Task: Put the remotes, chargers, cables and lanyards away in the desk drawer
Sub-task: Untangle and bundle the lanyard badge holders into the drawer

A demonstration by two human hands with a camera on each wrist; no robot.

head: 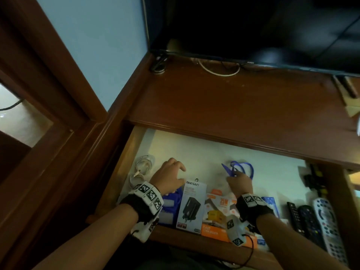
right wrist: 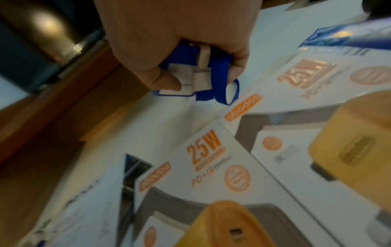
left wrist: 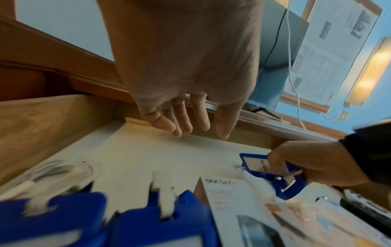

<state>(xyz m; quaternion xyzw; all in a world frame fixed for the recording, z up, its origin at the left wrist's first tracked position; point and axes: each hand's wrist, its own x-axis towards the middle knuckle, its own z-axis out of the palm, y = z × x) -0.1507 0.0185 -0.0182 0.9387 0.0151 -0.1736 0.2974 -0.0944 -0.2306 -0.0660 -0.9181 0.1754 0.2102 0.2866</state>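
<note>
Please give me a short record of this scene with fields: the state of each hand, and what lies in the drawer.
left hand: open, fingers relaxed, holds nothing, above the drawer floor
right hand: grips the blue lanyard with its badge holder
drawer: pulled open
far left: coiled white cable
front row: blue badge holders, charger boxes
front right: remotes, side by side

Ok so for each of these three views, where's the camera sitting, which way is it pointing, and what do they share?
Head: on the head, looking down into the open drawer; both forearms, left hand, right hand show.
Left wrist: above the left hand, along its straight fingers toward the drawer's back.
Right wrist: along the right hand gripping the blue lanyard, over charger boxes.
Shared: all three show that lanyard.
</note>
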